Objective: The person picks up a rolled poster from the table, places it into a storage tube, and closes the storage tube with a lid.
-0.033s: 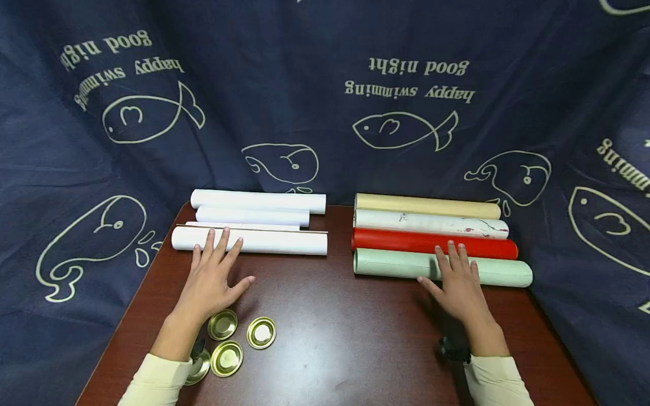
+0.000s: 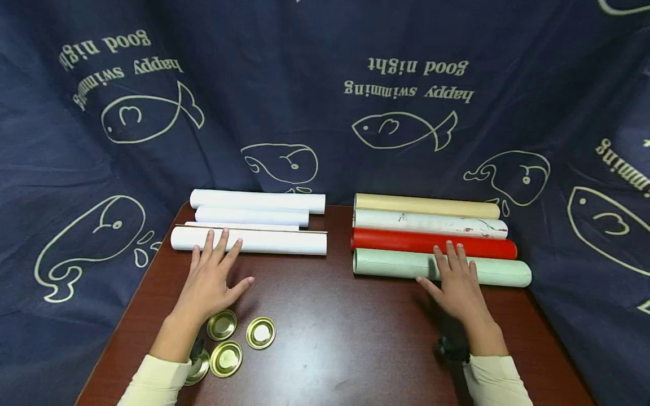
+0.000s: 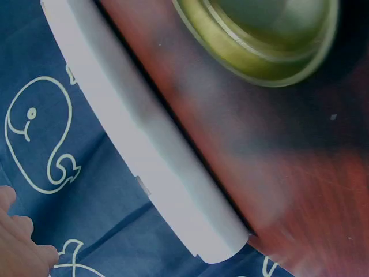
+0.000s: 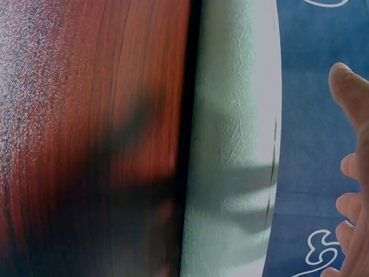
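Left hand (image 2: 210,282): fingers spread wide, holding nothing, over the near white roll (image 2: 284,243). Right hand (image 2: 459,285): also empty, fingers less spread, thumb set apart, over the green tube (image 2: 386,263). Both look to be hovering: finger shadows fall across the green tube in the right wrist view. Can't rule out light contact.

Layout: left row, near to far, is the near white roll, a thin white roll (image 2: 284,228) mostly hidden behind it, a middle white roll (image 2: 252,216), a far white roll (image 2: 257,201). Right row: green tube, red tube (image 2: 391,239), patterned white tube (image 2: 431,221), cream tube (image 2: 426,206). All lie lengthwise left-right, packed side by side, probably so they brace each other and stay sorted by kind. Gap between rows. Four gold lids (image 2: 225,358) sit loose, near left by the left forearm, one part-hidden at the wrist; presumably parked there for easy reach.

Surface: reddish-brown wood-grain bench (image 2: 345,338), glossy, glare mid-top. Looks smooth, so a nudged tube could roll. Room: dark blue cloth (image 2: 304,67) hangs far, left and right, with fish and whale outlines, lettering upside down.
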`<control>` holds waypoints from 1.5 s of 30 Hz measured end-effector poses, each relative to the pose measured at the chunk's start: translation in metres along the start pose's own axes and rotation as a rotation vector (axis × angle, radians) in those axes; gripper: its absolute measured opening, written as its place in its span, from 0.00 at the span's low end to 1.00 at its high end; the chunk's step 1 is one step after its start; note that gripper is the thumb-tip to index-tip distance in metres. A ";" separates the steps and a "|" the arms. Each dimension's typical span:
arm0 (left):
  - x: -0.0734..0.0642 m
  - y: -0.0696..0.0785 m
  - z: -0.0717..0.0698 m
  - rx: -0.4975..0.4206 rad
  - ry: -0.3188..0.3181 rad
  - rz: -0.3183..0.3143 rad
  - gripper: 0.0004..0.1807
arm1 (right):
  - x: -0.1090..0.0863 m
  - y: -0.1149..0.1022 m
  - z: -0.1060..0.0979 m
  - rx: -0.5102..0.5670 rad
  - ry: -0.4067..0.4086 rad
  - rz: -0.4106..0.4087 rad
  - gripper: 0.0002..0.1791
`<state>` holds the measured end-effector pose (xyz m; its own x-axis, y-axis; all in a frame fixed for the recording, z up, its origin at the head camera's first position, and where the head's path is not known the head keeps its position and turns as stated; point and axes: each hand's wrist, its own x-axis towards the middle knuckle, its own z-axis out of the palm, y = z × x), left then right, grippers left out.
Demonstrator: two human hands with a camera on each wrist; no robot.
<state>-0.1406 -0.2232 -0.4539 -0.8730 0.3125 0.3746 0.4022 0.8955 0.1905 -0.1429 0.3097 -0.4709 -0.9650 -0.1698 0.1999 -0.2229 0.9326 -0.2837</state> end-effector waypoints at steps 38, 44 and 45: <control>0.058 -0.030 0.020 -0.044 -0.155 0.092 0.39 | 0.021 0.011 0.056 0.082 0.081 -0.221 0.41; 0.072 -0.038 0.034 0.008 -0.238 0.018 0.40 | 0.024 0.011 0.060 0.058 0.103 -0.201 0.41; 0.074 -0.039 0.037 0.003 -0.245 0.026 0.40 | 0.025 0.011 0.060 0.056 0.107 -0.198 0.41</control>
<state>-0.2308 -0.2239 -0.4672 -0.9031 0.4030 0.1484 0.4254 0.8867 0.1810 -0.1773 0.2968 -0.5253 -0.8822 -0.3099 0.3545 -0.4166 0.8648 -0.2805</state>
